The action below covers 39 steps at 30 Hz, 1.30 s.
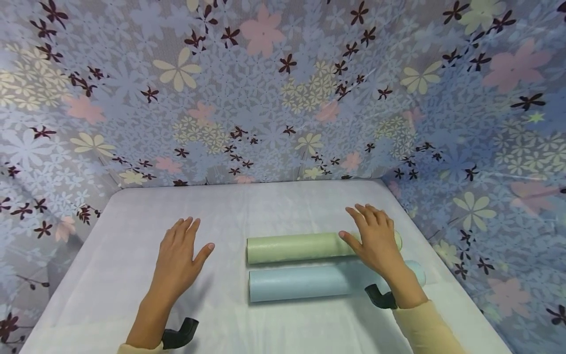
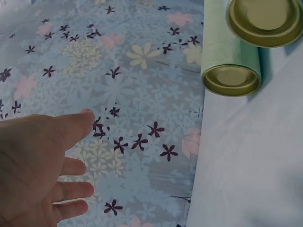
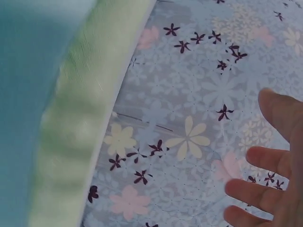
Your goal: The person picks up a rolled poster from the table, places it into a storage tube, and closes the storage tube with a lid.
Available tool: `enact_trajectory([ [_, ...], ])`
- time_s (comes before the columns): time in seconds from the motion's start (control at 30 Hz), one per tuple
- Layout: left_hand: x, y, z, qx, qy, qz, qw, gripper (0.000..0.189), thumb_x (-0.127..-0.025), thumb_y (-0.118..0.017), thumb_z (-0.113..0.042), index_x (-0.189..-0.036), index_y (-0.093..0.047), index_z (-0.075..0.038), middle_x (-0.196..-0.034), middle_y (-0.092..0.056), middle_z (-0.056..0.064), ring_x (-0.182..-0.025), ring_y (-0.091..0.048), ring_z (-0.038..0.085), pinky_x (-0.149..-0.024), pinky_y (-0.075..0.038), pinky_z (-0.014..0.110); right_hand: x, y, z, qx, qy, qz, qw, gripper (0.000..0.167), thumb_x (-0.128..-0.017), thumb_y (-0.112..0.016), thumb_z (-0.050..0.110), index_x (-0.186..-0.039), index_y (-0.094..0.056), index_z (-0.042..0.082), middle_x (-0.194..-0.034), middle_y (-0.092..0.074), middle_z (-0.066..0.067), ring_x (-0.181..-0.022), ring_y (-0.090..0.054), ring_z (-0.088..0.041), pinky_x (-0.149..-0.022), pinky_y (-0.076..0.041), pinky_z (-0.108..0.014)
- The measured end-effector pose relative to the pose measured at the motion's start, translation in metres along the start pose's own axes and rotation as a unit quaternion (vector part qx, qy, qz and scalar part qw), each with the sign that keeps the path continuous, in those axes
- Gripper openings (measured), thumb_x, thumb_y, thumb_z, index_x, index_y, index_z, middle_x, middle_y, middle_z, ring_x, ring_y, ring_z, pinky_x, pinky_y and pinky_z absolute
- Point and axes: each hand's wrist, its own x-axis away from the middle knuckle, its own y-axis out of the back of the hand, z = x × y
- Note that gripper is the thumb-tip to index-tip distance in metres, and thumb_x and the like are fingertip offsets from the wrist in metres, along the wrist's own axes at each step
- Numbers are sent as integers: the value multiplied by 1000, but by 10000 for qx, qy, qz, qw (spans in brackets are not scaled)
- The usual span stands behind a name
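Note:
Two long tubes lie side by side on a white-covered table, a pale green tube (image 1: 292,247) behind a light blue tube (image 1: 300,283). My left hand (image 1: 177,258) hovers over the table to the left of both tubes, its fingers extended and holding nothing. Over the right part of the tubes is my right hand (image 1: 376,241), also with spread, straight fingers and nothing in it; it hides part of each tube. In the left wrist view, the green tube (image 2: 232,54) and the blue one show gold-coloured metal ends.
The white table (image 1: 177,201) is bordered at the back and sides by hanging flowered fabric (image 1: 265,98). A black strap mount (image 1: 179,334) sits at the left wrist, and a similar black mount (image 1: 380,297) at the right.

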Motion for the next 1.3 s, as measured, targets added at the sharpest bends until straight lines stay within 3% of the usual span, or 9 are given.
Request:
enact_trajectory([
  [0.17,11,-4,2,-97,-39,-376,9992,67,-90,-61,-35,-141,-38,2,-146,-36,25,-137,-26,44,-109,-21,63,15,-14,12,163,-223,-292,9992,67,-82,-70,34,-139,-43,11,-142,-42,-22,-133,-32,-44,-104,-22,-65],
  [0.4,22,-13,0,-296,-76,-760,9966,67,-90,-61,-35,-142,-37,1,-147,-35,25,-138,-26,44,-108,-22,64,31,-32,29,331,-364,-278,9984,73,-82,-69,40,-143,-40,14,-147,-37,-21,-137,-26,-44,-108,-18,-65],
  [0.83,37,-23,3,-499,130,-699,9962,67,-91,-58,-38,-144,-36,-3,-150,-31,25,-140,-22,44,-111,-17,63,50,-61,46,430,-195,-389,9981,69,-92,-35,62,-146,-37,19,-150,-34,-19,-140,-23,-43,-110,-16,-64],
  [1.07,46,-24,5,-543,249,-569,9966,69,-92,-56,-40,-145,-33,-4,-152,-27,25,-142,-18,42,-113,-12,62,51,-67,52,469,-12,-500,9976,71,-93,-26,65,-146,-36,18,-151,-33,-20,-140,-23,-45,-108,-16,-65],
  [1.3,46,-23,4,-536,253,-568,9966,69,-92,-55,-42,-146,-31,-5,-152,-25,24,-144,-14,40,-114,-9,61,51,-67,54,519,-6,-527,9973,73,-93,-22,66,-145,-37,17,-150,-33,-21,-139,-25,-46,-108,-16,-65],
])
